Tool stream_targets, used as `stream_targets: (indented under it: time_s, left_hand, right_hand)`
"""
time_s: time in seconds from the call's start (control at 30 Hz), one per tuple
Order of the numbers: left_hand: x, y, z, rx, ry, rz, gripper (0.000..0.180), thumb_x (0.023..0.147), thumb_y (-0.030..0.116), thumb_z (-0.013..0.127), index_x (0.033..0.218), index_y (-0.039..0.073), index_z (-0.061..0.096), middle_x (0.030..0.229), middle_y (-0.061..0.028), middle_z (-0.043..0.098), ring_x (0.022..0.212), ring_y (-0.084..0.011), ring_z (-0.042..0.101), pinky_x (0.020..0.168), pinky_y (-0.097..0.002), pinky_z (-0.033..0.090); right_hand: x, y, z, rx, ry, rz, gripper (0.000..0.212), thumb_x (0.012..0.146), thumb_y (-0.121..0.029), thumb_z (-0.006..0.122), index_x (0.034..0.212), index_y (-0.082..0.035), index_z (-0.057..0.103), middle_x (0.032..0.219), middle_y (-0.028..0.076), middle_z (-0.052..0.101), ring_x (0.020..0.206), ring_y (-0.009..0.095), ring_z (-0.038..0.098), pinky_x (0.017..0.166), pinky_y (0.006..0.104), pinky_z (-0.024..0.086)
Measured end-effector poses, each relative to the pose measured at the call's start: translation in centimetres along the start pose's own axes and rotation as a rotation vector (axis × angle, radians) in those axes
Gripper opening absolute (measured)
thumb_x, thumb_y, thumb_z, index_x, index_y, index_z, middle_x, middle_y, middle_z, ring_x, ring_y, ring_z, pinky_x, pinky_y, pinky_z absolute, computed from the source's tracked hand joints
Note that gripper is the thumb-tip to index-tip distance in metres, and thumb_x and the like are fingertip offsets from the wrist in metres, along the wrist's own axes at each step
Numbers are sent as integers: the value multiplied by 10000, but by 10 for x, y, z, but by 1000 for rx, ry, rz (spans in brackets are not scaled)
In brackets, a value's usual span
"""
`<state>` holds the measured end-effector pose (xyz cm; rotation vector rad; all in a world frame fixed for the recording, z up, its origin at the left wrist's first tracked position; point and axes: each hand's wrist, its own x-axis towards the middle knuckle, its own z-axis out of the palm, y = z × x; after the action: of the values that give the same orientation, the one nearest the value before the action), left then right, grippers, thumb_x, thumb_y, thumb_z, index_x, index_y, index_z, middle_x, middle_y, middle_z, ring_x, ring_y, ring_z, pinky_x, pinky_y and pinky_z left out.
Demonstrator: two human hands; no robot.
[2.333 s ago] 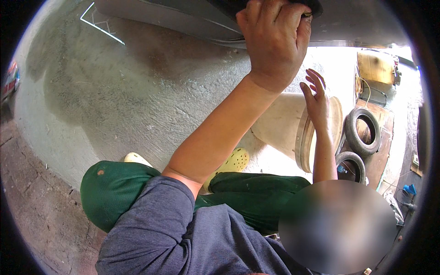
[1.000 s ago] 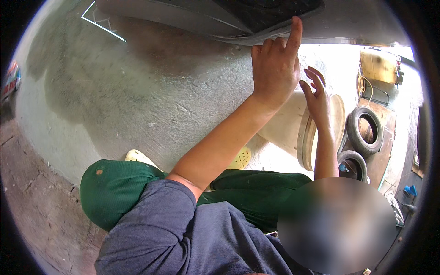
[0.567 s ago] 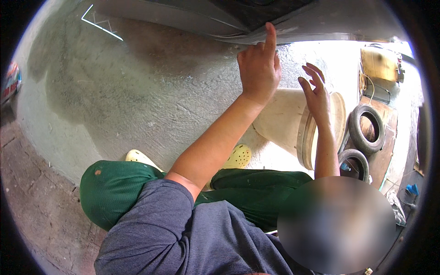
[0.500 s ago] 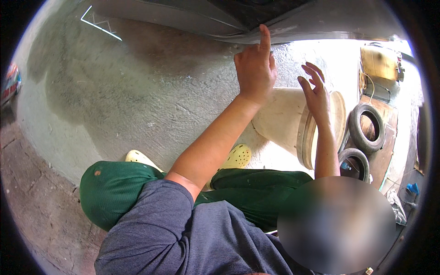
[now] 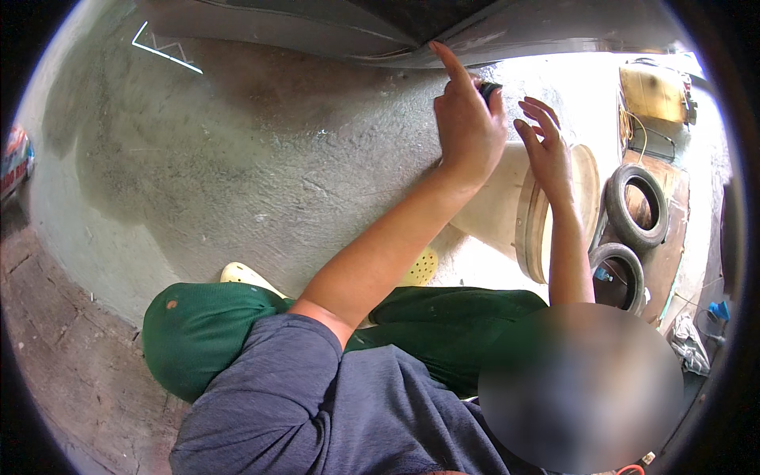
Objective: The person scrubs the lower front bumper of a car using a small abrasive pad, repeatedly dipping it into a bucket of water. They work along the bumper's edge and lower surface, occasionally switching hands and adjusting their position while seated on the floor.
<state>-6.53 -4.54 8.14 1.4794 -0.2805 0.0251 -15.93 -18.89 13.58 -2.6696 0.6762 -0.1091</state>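
Pinching a small dark thing (image 5: 489, 89) between the thumb and curled fingers of the left hand (image 5: 467, 134), with the index finger (image 5: 448, 62) poked out straight at the lower edge of a dark grey panel (image 5: 562, 32). Can't tell if touching the panel or stopping just shy of it. Not gripping anything visible with the right hand (image 5: 550, 162), just beside the left, fingers loosely spread and slightly bent. Also worth noting: a whitish bucket (image 5: 492, 190) right behind the right-hand fingers, plus a couple of tyres (image 5: 617, 202) off to their right.

Could drop the small thing pretty easily, probably by pressing hard with the index and letting the thumb go slack. Might then lose it on the rough concrete floor (image 5: 253, 158) below the fingers. Could also scuff the panel by dragging that dark thing across it, or bump the bucket by swinging the right hand back without looking.
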Motion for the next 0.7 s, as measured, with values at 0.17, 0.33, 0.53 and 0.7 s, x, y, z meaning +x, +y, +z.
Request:
stream_targets:
  time_s: [0.17, 0.33, 0.53, 0.7]
  left_hand:
    - [10, 42, 1, -301, -70, -230, 1128, 981, 6, 665, 1553, -66, -305, 1026, -200, 693, 878, -297, 722, 832, -375, 584]
    - [27, 76, -6, -621, -103, -338, 1119, 1000, 10, 636, 1504, -102, -356, 973, -140, 621, 860, -228, 637, 886, -298, 531]
    - [30, 96, 1, -762, -98, -246, 1099, 1010, 30, 632, 1498, -125, -340, 1079, -143, 595, 967, -210, 617, 998, -299, 483]
    - [27, 93, -5, -322, 34, 238, 725, 1011, 82, 647, 1494, -154, 160, 998, -86, 623, 932, -184, 594, 959, -315, 460]
  right_hand:
    - [-2, -8, 0, 54, -9, 52, 390, 1034, -279, 646, 1388, -113, 649, 1500, 82, 573, 1278, 293, 615, 1069, 411, 512]
    - [-8, -30, -8, -87, -50, 152, 381, 1049, -257, 603, 1395, -99, 633, 1505, 82, 568, 1317, 288, 600, 1077, 412, 506]
    - [-17, -35, -10, -125, 17, 60, 421, 1001, -180, 616, 1416, -108, 618, 1525, 102, 554, 1348, 336, 576, 1094, 438, 482]
    - [-20, -73, -15, -56, -36, 147, 450, 966, -181, 645, 1412, -118, 629, 1530, 101, 553, 1367, 352, 553, 1102, 456, 472]
